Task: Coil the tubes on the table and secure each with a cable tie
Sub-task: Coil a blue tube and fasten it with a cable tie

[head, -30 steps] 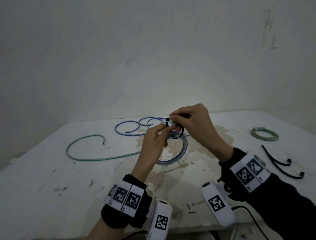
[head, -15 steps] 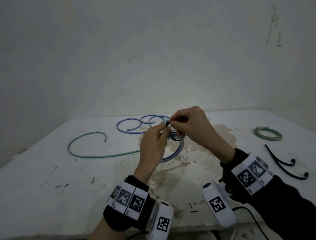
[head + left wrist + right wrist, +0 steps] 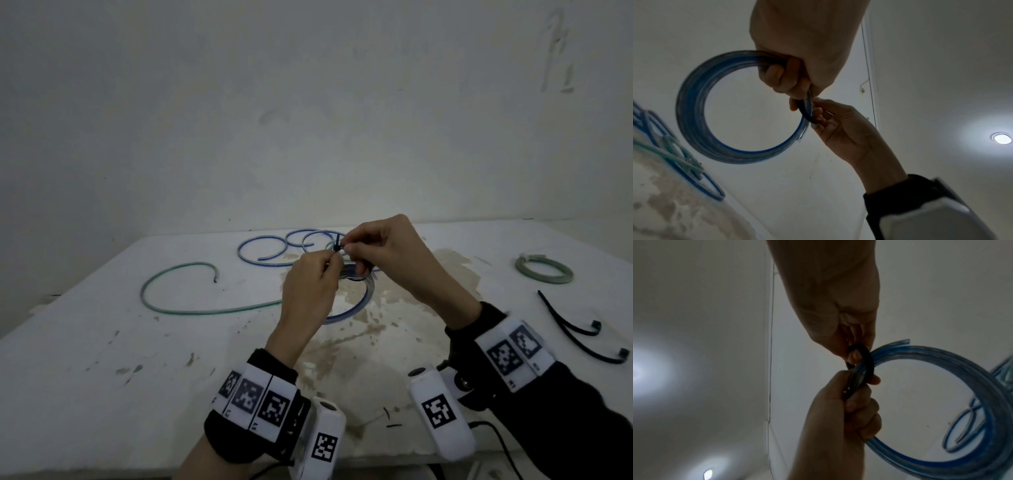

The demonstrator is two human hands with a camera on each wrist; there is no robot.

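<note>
While you hold the blue coil [image 3: 356,305] up just above the stained table [image 3: 102,359], your left hand [image 3: 310,291] grips its bundled turns in a fist and your right hand [image 3: 380,246] pinches the black tie [image 3: 867,363] looped round them. The loop looks loose, so this coil is probably not yet cinched; pulling the tail through the head is likely what remains here. Right of the coil, two spare ties [image 3: 582,339] lie on the table. Further right and back sits a green coil [image 3: 543,269], apparently finished, though you cannot see its tie clearly. Left of the blue coil a green tube [image 3: 178,291] lies uncoiled, and just behind the coil more blue tubing [image 3: 262,251] lies in open loops. By that count, roughly one is done, one is in hand, and at least two remain.
</note>
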